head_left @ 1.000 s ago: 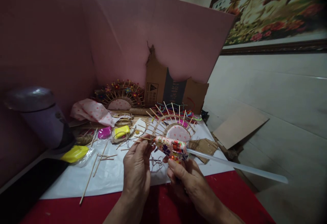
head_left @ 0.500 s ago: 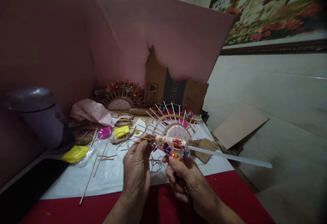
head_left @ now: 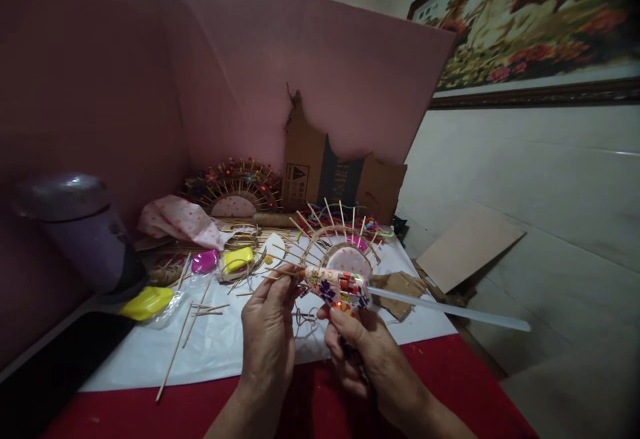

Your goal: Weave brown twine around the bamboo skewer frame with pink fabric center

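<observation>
My right hand [head_left: 363, 345] is closed around the handle of a flower-patterned hot glue gun [head_left: 335, 287], which has a small red light lit. A long translucent glue stick [head_left: 450, 307] juts from its back to the right. The nozzle points left, at the fingertips of my left hand [head_left: 270, 319]. Those fingers pinch the left edge of a half-round fan-shaped craft piece [head_left: 345, 260], made of thin sticks, twine and dotted cloth. The glue gun hides its lower part, so the exact contact of the nozzle cannot be made out.
A finished-looking fan piece with colourful flowers [head_left: 235, 192] stands at the back beside torn cardboard [head_left: 340, 175]. Yellow clay packets [head_left: 147, 302], a magenta packet [head_left: 204, 261] and loose sticks [head_left: 183, 339] lie left. A purple flask [head_left: 95, 239] and dark flat object [head_left: 65, 365] stand at far left.
The fan piece has tilted slightly, its sticks shifting a little to the right. Both hands and the glue gun stay almost in place.
</observation>
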